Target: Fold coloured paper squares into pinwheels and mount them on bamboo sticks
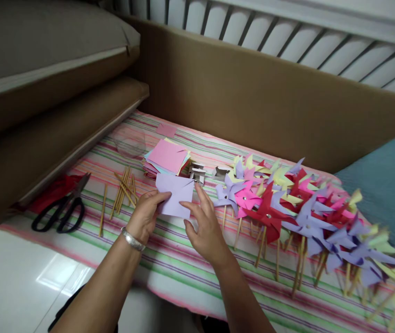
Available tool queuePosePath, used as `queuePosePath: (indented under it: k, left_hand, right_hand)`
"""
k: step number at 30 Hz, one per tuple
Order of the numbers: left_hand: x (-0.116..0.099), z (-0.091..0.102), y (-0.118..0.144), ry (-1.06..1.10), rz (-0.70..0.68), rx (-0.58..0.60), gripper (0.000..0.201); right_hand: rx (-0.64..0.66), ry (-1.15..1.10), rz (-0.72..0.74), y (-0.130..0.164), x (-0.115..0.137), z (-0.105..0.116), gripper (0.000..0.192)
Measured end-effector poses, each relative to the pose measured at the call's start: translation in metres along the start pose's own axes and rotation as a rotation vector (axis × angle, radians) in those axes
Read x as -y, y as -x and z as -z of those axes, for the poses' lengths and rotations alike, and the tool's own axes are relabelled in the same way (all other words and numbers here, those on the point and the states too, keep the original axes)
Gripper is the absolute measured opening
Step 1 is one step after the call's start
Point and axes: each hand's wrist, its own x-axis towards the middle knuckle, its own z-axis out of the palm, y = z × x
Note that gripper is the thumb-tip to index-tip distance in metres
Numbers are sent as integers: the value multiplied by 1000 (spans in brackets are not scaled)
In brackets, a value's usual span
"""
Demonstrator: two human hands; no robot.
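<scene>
A lilac paper square [175, 194] is held over the striped mat [183, 268]. My left hand [145, 215], with a silver bracelet at the wrist, grips its left edge. My right hand [204, 224] touches its right edge with the fingertips, fingers spread. Just behind lies a stack of coloured paper squares [167, 157] with a pink sheet on top. To the right spreads a pile of finished paper pinwheels on wooden sticks [287, 208] in red, pink, purple and yellow.
Loose wooden sticks [122, 192] lie left of my hands. Black scissors [61, 210] rest on a red cloth at the far left. Small metal pieces [197, 172] sit by the paper stack. A brown cardboard wall [270, 101] stands behind; white floor [16, 277] is in front.
</scene>
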Motion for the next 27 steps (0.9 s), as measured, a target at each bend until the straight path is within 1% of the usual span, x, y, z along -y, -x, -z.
queuePosePath:
  k: [3,6,10,13,15,19,24,27]
  left_hand:
    - [0,0,0,-22,-11,-5,19]
    - [1,-1,0,-71,-41,-43,19]
    - [3,-3,1,-165,-81,-78,20]
    - [7,-5,2,-241,-99,-68,16]
    - [9,-7,3,-301,-95,-46,16]
    - [14,-9,5,-363,-75,38,15]
    - [16,-11,7,-386,-44,106,17]
    - [17,-11,7,-391,-12,144,19]
  right_hand:
    - [-57,23,4,0,-3,-4,28]
    - [-95,13,14,-1,-4,-4,18]
    - [-113,-11,3,-2,-6,-2,15]
    - [-119,-58,-62,-3,-8,-1,15]
    - [-128,-105,-124,-3,-9,-1,12]
    - [-155,-160,-244,-5,-13,-2,6]
    - [-133,-148,-349,-5,-15,-4,5]
    - [-109,-115,-376,-5,-14,-5,4]
